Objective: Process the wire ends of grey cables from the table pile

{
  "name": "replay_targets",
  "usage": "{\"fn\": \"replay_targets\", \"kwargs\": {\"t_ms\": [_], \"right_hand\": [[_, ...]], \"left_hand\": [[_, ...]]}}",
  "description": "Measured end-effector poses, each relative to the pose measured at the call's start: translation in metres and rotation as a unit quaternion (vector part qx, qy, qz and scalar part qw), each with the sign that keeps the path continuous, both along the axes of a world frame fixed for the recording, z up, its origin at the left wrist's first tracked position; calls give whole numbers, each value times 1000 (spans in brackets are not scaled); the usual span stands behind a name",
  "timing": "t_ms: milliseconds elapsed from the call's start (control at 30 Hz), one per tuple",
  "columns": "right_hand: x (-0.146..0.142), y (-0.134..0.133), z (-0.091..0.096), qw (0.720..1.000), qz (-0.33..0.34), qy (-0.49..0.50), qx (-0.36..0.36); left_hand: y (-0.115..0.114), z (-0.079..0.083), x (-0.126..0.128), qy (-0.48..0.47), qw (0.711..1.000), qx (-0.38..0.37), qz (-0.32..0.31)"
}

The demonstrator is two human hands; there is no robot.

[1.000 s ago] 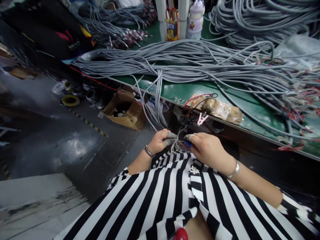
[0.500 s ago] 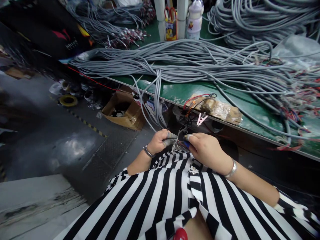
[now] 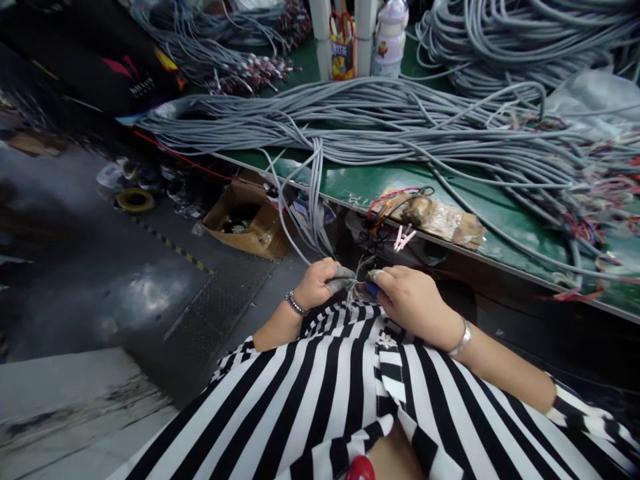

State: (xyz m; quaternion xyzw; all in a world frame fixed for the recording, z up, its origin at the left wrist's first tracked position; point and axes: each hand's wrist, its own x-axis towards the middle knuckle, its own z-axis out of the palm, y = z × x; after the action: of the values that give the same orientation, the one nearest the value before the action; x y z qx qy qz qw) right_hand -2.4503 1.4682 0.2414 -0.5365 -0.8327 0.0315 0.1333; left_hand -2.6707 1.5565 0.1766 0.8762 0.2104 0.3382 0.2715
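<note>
My left hand (image 3: pixel 320 281) is closed around the end of several grey cables (image 3: pixel 315 227) that hang over the bench edge. Grey coverings wrap its thumb and finger. Frayed thin wires (image 3: pixel 354 291) fan out from the cable ends between my two hands, in front of my striped shirt. My right hand (image 3: pixel 410 297) pinches at these wires from the right, with a pale covering on one fingertip and something blue at another. Which single strands it holds is too small to make out.
A long bundle of grey cables (image 3: pixel 360 147) lies along the green bench (image 3: pixel 345 183). Near its edge are a taped board (image 3: pixel 450 227) and a pink clip (image 3: pixel 403 239). A bottle (image 3: pixel 390 40) stands behind. An open cardboard box (image 3: pixel 250 233) is on the floor to the left.
Both hands stay almost in place. The right fingers have shifted very slightly at the wires, and the view has moved a little.
</note>
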Motion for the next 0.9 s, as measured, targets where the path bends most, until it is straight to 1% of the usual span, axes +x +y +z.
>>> {"fn": "replay_targets", "kwargs": {"t_ms": [167,367,633,767,900], "right_hand": [[0,-1,2,1000,-3,-3,-8],[-1,0,-1,1000,1,-6,1],[-6,2,-3,1000,7,-6,-10],[-9,3,-5,1000,-9,-26,-11],[-10,5,-12,999,-25,-37,-8]], "left_hand": [[0,4,0,-10,1000,16,-3],[0,3,0,-6,1000,23,-1],[-3,5,0,29,999,30,18],[-5,5,1,35,998,35,41],[-7,5,1,45,997,43,47]]}}
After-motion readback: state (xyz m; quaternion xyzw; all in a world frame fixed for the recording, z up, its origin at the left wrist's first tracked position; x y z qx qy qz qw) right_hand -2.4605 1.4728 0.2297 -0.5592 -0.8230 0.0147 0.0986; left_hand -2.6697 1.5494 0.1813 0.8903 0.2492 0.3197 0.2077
